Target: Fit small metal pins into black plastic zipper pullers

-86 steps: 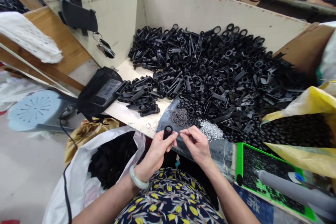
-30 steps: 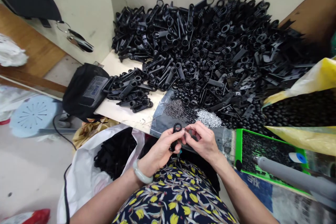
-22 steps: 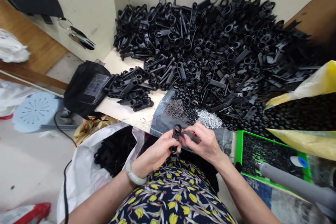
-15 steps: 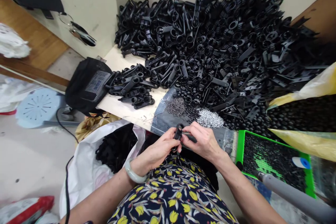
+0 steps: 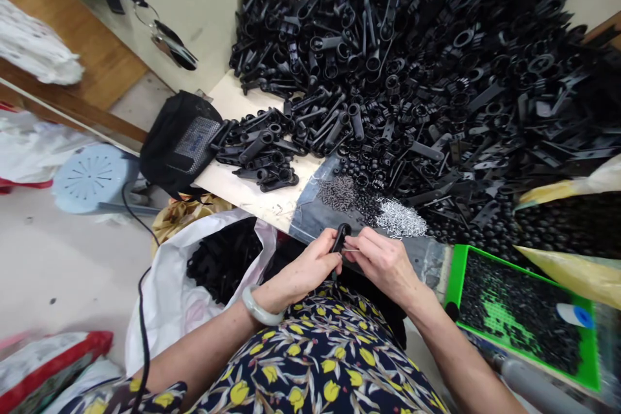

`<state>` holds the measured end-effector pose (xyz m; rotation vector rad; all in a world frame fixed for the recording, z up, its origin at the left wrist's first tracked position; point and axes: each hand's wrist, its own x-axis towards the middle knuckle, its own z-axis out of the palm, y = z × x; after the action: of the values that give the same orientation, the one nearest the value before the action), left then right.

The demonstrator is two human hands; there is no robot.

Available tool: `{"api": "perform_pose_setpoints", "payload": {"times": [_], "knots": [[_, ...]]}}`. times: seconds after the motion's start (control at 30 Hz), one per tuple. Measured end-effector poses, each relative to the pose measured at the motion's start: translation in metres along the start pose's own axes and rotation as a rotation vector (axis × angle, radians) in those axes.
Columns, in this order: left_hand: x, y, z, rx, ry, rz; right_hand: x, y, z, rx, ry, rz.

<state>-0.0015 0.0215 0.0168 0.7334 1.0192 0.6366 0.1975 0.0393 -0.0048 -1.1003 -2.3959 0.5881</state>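
My left hand (image 5: pixel 310 266) is closed around a black plastic part (image 5: pixel 342 234) with a rounded end, held upright above my lap at the bench edge. My right hand (image 5: pixel 385 260) is pinched close beside it. Between its fingertips and the part shows a thin, pale metal pin (image 5: pixel 353 250); whether it touches the part I cannot tell. Just beyond my hands lie a heap of small silvery pins (image 5: pixel 402 217) and a heap of small dark grey pieces (image 5: pixel 337 193). The lower end of the part is mostly hidden by my fingers.
A large pile of black plastic parts (image 5: pixel 373 52) covers the back of the bench. Finished-looking handles (image 5: pixel 262 145) lie at the left by a black pouch (image 5: pixel 179 142). A green tray (image 5: pixel 456 281) stands right; a white sack (image 5: pixel 162 278) with black pieces sits lower left.
The whole view has shifted, so things sit further right. The black part has turned in my left hand, its ring opening now less visible. My right hand remains pinched beside it.
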Motion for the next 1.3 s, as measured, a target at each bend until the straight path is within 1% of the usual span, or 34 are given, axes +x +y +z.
{"api": "perform_pose_setpoints", "payload": {"times": [0.2, 0.4, 0.5, 0.6, 0.73, 0.8, 0.87, 0.93, 1.07, 1.2, 1.3], "knots": [[-0.001, -0.009, -0.005, 0.053, -0.006, 0.036, -0.002, -0.008, 0.003, -0.001, 0.010, 0.018], [0.001, -0.019, -0.007, 0.010, -0.025, 0.027, -0.005, -0.014, 0.005, 0.013, 0.036, -0.012], [0.003, -0.019, -0.010, 0.070, -0.008, 0.041, -0.004, -0.020, 0.001, 0.076, 0.023, -0.013], [0.004, -0.018, -0.013, 0.121, 0.004, 0.073, -0.002, -0.023, -0.002, 0.157, 0.009, 0.016], [0.003, -0.018, -0.017, 0.142, 0.012, 0.083, 0.000, -0.022, -0.006, 0.246, 0.025, 0.050], [0.003, -0.018, -0.019, 0.145, 0.016, 0.092, 0.000, -0.022, -0.010, 0.270, 0.042, 0.095], [0.002, -0.017, -0.022, 0.151, 0.024, 0.101, -0.002, -0.022, -0.015, 0.221, 0.053, 0.161], [0.002, -0.017, -0.024, 0.151, 0.030, 0.108, -0.006, -0.024, -0.018, 0.103, 0.023, 0.210], [0.003, -0.018, -0.027, 0.154, 0.039, 0.120, -0.014, -0.029, -0.010, -0.103, -0.093, 0.180], [0.004, -0.018, -0.026, 0.144, 0.044, 0.121, -0.014, -0.031, 0.002, -0.146, -0.066, 0.167], [0.003, -0.016, -0.025, 0.143, 0.044, 0.128, -0.011, -0.033, 0.005, -0.146, -0.064, 0.169]]}}
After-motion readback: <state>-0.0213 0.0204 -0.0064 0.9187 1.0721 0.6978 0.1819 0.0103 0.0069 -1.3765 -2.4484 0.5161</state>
